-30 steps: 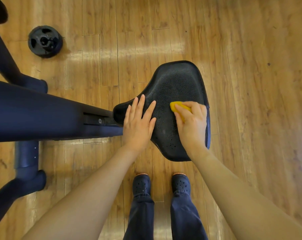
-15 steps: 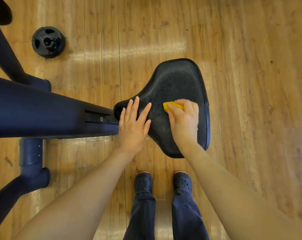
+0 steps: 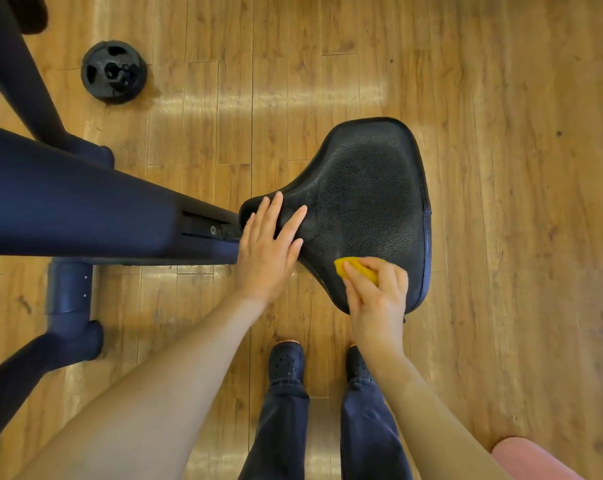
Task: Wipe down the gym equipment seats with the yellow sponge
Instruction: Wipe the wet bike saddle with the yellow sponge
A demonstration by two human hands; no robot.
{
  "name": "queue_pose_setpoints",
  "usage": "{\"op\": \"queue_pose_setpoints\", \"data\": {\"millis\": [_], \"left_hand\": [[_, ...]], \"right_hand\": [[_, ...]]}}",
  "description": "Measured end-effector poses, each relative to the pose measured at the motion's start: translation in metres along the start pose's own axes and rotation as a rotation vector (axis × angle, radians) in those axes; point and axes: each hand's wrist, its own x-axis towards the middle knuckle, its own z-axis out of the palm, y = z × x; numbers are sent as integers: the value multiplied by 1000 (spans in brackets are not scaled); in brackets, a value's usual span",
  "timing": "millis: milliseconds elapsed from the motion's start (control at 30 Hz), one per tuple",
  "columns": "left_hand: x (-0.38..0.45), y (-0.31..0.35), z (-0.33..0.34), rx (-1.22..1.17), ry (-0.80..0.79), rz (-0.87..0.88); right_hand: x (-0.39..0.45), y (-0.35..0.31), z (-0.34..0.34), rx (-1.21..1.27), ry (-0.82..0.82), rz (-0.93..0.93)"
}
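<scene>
Two hands are on the job, and from my remote seat I read the risks from left to right. Far left, the dark frame [image 3: 85, 216] of the machine ends at a sliding joint just beside my left hand [image 3: 265, 251], which lies flat with straight, relaxed fingers on the narrow nose of the seat [image 3: 365, 199], gripping nothing; if that hand slides off the nose, I think it could catch on the joint, and the seat may swivel. Further right, my right hand [image 3: 376, 296] has its fingers curled round the yellow sponge [image 3: 357, 268], pressed on the seat's near edge. Most of the sponge is hidden, so the hold looks shallow; a hard stroke past the rim could drop it onto the wooden floor [image 3: 518, 237] and leave the far half unwiped.
</scene>
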Motion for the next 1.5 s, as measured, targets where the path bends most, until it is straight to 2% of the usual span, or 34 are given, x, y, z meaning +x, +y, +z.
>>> {"op": "queue_pose_setpoints", "data": {"millis": [233,500,600,800,1100,1367,1500], "left_hand": [[-2,-7,-2,8,8,49],[-2,-29,-2,48,-1,166],[-3,-29,-2,44,-6,163],[-3,-27,-8,21,-16,156],[-3,-23,-12,-10,-32,121],[-4,-18,-9,1,-14,103],[-4,-18,-6,7,-15,92]], "right_hand": [[47,-13,25,-14,3,-125],[11,9,4,-36,-79,-244],[13,5,6,-50,-95,-250],[44,-8,35,-78,-184,-415],[27,13,-4,-37,-187,-455],[47,5,21,-43,-256,-572],[37,16,7,-46,-244,-579]]}}
